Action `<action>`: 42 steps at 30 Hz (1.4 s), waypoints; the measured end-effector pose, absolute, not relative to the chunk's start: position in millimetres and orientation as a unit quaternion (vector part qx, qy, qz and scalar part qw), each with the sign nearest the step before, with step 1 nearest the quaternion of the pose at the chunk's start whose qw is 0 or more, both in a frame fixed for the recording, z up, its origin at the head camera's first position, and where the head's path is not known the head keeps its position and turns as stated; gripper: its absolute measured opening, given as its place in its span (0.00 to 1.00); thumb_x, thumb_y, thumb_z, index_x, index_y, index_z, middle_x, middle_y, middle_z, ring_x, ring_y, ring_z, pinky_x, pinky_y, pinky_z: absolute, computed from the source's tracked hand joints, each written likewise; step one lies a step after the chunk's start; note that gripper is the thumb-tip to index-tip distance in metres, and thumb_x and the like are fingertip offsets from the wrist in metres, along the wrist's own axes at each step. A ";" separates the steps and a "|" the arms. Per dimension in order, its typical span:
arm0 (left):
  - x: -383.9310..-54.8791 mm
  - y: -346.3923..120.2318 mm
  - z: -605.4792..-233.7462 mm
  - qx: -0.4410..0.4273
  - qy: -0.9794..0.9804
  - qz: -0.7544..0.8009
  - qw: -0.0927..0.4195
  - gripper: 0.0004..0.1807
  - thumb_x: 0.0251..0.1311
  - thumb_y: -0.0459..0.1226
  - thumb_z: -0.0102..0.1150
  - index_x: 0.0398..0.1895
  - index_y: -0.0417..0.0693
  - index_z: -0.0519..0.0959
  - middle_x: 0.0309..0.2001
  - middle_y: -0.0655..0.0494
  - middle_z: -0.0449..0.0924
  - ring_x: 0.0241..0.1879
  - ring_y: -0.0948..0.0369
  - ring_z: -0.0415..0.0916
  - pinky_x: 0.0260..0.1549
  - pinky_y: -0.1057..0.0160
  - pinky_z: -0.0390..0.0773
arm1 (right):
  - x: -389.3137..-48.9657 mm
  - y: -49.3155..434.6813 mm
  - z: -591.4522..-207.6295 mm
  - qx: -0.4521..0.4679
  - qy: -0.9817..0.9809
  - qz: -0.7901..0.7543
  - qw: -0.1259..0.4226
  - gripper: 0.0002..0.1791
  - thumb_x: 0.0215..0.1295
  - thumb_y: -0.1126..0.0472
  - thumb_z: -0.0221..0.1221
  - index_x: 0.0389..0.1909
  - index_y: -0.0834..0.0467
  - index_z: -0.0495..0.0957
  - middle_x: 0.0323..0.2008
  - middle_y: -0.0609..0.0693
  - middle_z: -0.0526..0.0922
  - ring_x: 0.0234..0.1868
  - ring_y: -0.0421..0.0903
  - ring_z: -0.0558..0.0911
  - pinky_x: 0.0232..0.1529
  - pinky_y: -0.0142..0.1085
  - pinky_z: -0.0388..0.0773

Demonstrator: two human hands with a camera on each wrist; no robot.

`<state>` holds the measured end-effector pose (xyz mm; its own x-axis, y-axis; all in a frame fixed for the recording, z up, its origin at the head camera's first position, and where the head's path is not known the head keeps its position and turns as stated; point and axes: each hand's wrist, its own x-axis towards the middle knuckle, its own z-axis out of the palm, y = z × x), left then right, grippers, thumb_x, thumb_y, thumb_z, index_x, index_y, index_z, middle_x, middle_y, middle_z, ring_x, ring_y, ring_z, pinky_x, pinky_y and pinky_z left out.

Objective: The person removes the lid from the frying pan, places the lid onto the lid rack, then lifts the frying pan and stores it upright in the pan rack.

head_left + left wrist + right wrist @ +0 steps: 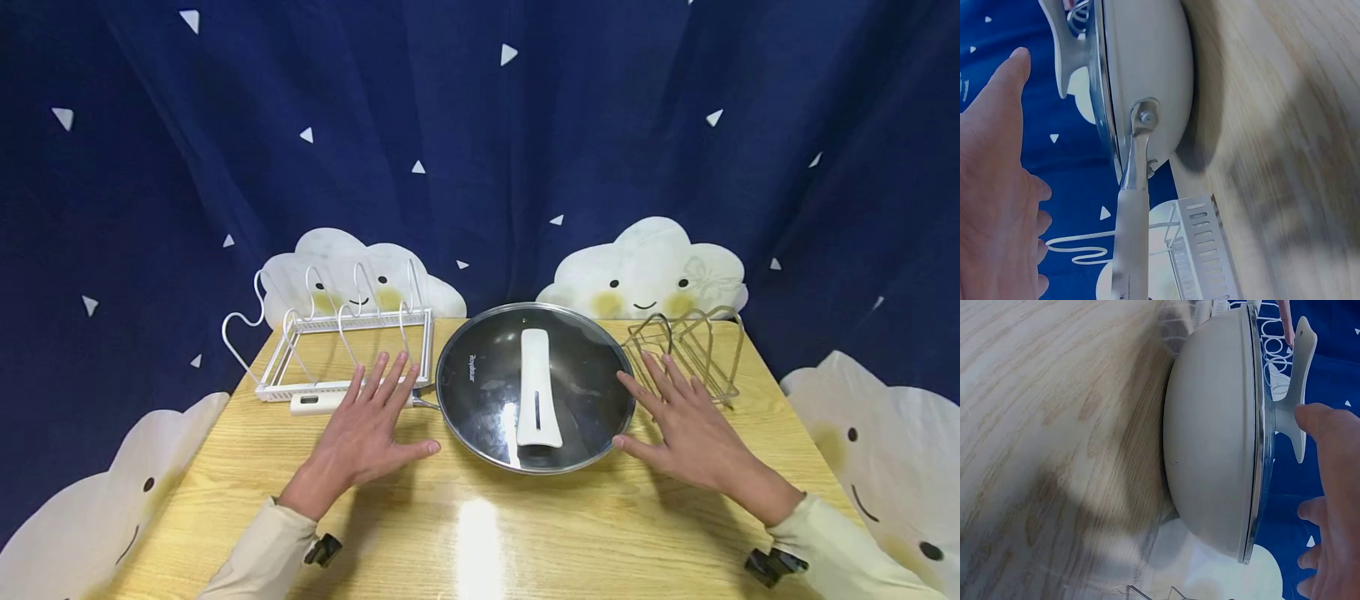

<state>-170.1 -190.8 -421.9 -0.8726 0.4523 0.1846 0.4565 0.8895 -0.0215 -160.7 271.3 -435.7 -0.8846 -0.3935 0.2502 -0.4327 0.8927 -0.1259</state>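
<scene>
A wok with a pale outer wall (1210,425) stands on the table, covered by a dark see-through lid (480,408) with a steel rim. On the lid is an upright white lid handle (536,383). The wok's long white handle (315,404) points left. My left hand (363,437), fingers spread, is held over that handle and apart from it, as the left wrist view shows. On the other side my right hand (690,429) spreads its fingers beside the lid's right edge. Neither hand holds anything.
A white wire rack (300,389) stands at the back left, behind the wok's handle. A smaller beige wire rack (740,342) is at the back right, partly behind my right hand. A dark blue curtain (480,108) with clouds and triangles hangs behind the wooden table (570,533).
</scene>
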 end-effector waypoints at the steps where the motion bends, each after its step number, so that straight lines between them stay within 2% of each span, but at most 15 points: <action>1: -170.0 -190.9 -422.0 -0.234 -0.968 -0.012 0.093 0.62 0.57 0.78 0.44 0.83 0.51 0.43 0.83 0.50 0.39 0.82 0.50 0.29 0.78 0.43 0.37 | -160.6 271.2 -436.0 0.214 -0.967 0.089 0.109 0.50 0.63 0.28 0.60 0.80 0.48 0.58 0.82 0.58 0.42 0.81 0.64 0.43 0.67 0.73 0.51; 6: -169.8 -192.4 -420.8 -0.234 -0.967 -0.009 0.097 0.62 0.57 0.78 0.44 0.84 0.51 0.44 0.83 0.49 0.40 0.82 0.49 0.31 0.78 0.43 0.38 | -160.4 271.0 -434.6 0.213 -0.967 0.096 0.101 0.50 0.64 0.29 0.60 0.80 0.48 0.56 0.83 0.56 0.39 0.80 0.66 0.45 0.69 0.73 0.49; 12: -171.4 -195.0 -410.7 -0.250 -0.962 -0.015 0.109 0.62 0.56 0.78 0.46 0.83 0.49 0.47 0.82 0.47 0.44 0.81 0.46 0.36 0.76 0.40 0.45 | -161.0 270.8 -425.3 0.210 -0.967 0.118 0.085 0.50 0.65 0.30 0.60 0.81 0.47 0.54 0.82 0.57 0.38 0.80 0.67 0.44 0.69 0.73 0.50; 23: -183.3 -202.3 -377.9 -0.287 -0.953 -0.026 0.089 0.58 0.59 0.75 0.49 0.83 0.51 0.50 0.83 0.51 0.40 0.82 0.48 0.37 0.77 0.43 0.44 | -166.5 262.5 -403.3 0.236 -0.955 0.150 0.101 0.47 0.66 0.35 0.63 0.80 0.50 0.59 0.82 0.57 0.43 0.81 0.64 0.45 0.68 0.69 0.56; 29: -190.7 -213.7 -367.5 -0.294 -0.951 -0.040 0.088 0.57 0.59 0.72 0.53 0.82 0.48 0.53 0.83 0.49 0.45 0.81 0.47 0.42 0.76 0.42 0.48 | -168.9 253.6 -392.1 0.237 -0.953 0.162 0.100 0.46 0.64 0.36 0.64 0.78 0.48 0.61 0.81 0.59 0.48 0.81 0.62 0.48 0.68 0.68 0.58; 35: -195.0 -225.6 -360.7 -0.286 -0.955 -0.039 0.064 0.55 0.61 0.71 0.53 0.82 0.49 0.52 0.82 0.48 0.45 0.81 0.47 0.43 0.77 0.44 0.48 | -170.5 246.7 -386.1 0.241 -0.953 0.167 0.076 0.46 0.67 0.34 0.61 0.80 0.46 0.58 0.82 0.56 0.45 0.81 0.60 0.47 0.63 0.70 0.63; 39: -198.8 -231.8 -359.0 -0.284 -0.956 -0.043 0.052 0.54 0.62 0.70 0.53 0.82 0.48 0.53 0.82 0.47 0.47 0.80 0.47 0.46 0.76 0.46 0.50 | -173.2 240.9 -383.2 0.238 -0.950 0.194 0.051 0.45 0.68 0.35 0.61 0.80 0.46 0.56 0.82 0.54 0.43 0.81 0.60 0.46 0.65 0.70 0.61; 42: -202.9 -236.9 -361.2 -0.282 -0.957 -0.053 0.043 0.53 0.63 0.70 0.54 0.81 0.46 0.56 0.80 0.44 0.52 0.78 0.44 0.50 0.75 0.44 0.55 | -175.7 234.5 -382.4 0.234 -0.946 0.222 0.039 0.44 0.68 0.35 0.61 0.80 0.46 0.58 0.82 0.54 0.45 0.81 0.61 0.48 0.68 0.69 0.58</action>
